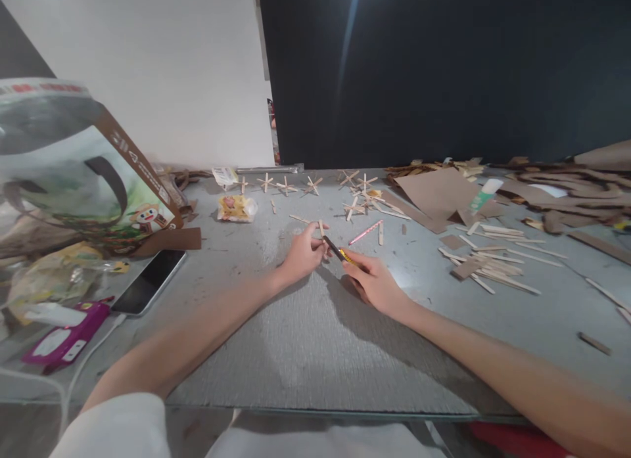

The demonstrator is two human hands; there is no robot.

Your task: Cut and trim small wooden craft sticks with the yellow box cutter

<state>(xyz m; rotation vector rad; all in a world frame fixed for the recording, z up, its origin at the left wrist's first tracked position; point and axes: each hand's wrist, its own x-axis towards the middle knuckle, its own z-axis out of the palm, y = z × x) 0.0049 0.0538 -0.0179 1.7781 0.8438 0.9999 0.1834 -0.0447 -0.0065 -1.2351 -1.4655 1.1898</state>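
Observation:
My left hand (pixel 304 253) is closed on a short wooden stick (pixel 321 228), whose pale end stands up above the fingertips. My right hand (pixel 373 280) grips a utility knife (pixel 338 251) with a yellow and black handle. The knife's dark front end points up and left and meets the stick at my left fingers; the exact contact is too small to make out. Just beyond the hands lie a pink pencil (pixel 365 232) and a small flat stick (pixel 381 234). Several crossed-stick stars (pixel 312 184) stand in a row farther back.
Loose wooden sticks (pixel 497 267) lie in a pile at right, near brown cardboard (pixel 431 195) and a glue stick (pixel 486 196). At left are a phone (pixel 150 282), a purple device (pixel 69 336) with a white cable, and a large printed bag (pixel 73 175). A yellow packet (pixel 236 209) sits at the back.

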